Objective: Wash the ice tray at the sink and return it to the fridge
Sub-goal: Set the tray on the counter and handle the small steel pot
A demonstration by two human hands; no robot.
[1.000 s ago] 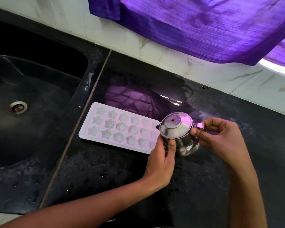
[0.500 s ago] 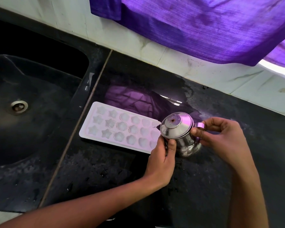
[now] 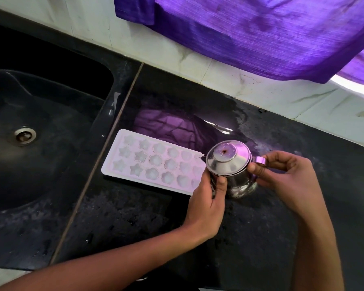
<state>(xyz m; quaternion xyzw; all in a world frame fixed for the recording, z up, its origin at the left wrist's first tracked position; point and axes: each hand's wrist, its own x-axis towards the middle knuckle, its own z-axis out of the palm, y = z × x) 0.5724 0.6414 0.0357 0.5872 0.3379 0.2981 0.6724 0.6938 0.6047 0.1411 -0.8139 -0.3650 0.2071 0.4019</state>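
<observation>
- Black stone table (image 3: pixel 135 217) with a black sink (image 3: pixel 40 164) set into it on the left, pale tiled wall (image 3: pixel 229 76) behind, purple cloth (image 3: pixel 261 32) hanging over the wall.
- Left hand (image 3: pixel 206 202) curled round the near side of a small steel pot (image 3: pixel 233 166), thumb up against its body just under the lid.
- Right hand (image 3: pixel 286 177) pinches the pot's handle on the right side, fingers curled round it.
- Pot stands on the table, domed lid on, small hole at lid centre; pointed spout faces left.
- Ice tray (image 3: pixel 156 162), white, lies flat on the table just left of the pot, its right end hidden behind pot and left hand; star and flower shaped cells face up.
- Tray sits right of the seam line next to the sink, outside the basin.
- Sink drain (image 3: pixel 25 135) visible far left, well apart from the tray.
- Table surface looks wet, purple reflection behind the tray.
</observation>
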